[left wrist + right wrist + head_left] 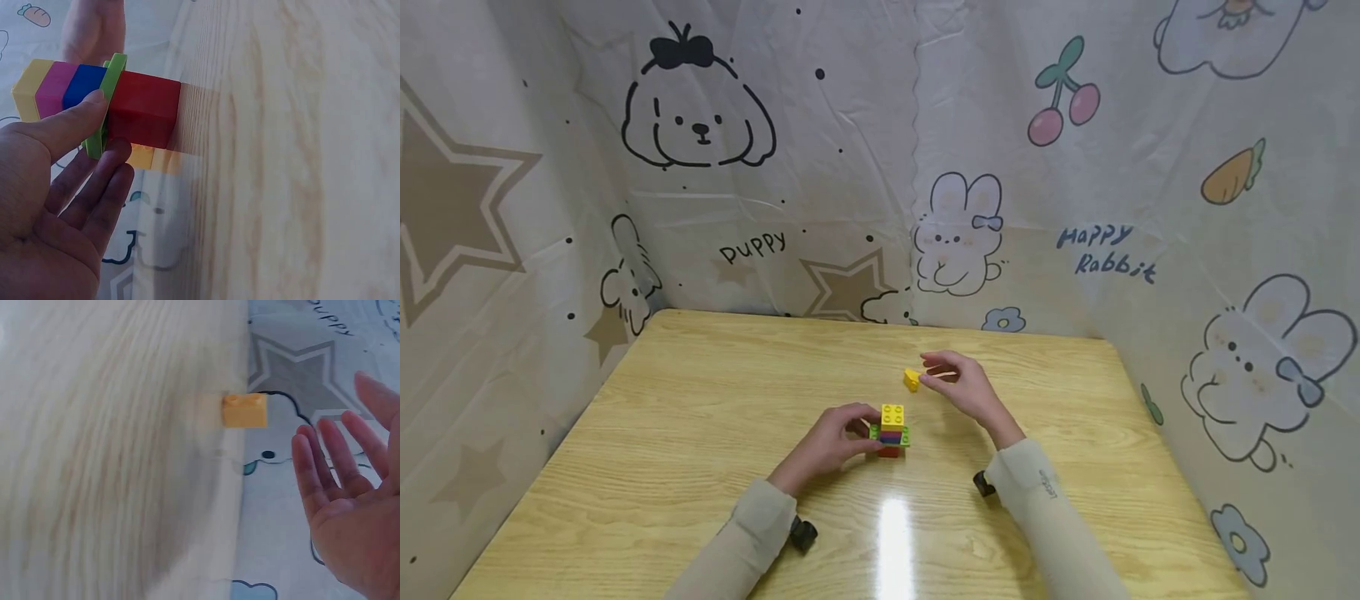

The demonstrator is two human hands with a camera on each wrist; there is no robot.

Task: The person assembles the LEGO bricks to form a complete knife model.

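Observation:
Beside my left hand (833,439) stands a stack of toy building bricks (892,417), upright on the table, which the thumb and fingers grip from the left. The left wrist view shows its layers: a red brick (145,109) at the base, a light green plate (114,76), then a blue brick (84,84), a purple brick (55,89) and a yellow brick (28,89) on top. The thumb lies at the blue brick and green plate. A loose yellow brick (245,412) is on the table beyond the stack. Just right of it hovers my right hand (962,387), fingers spread and holding nothing.
The wooden table (730,392) reaches back to a printed curtain (842,167), which also hangs along the left and right sides. A small black device (803,534) sits at the left cuff, another black device (983,483) at the right cuff.

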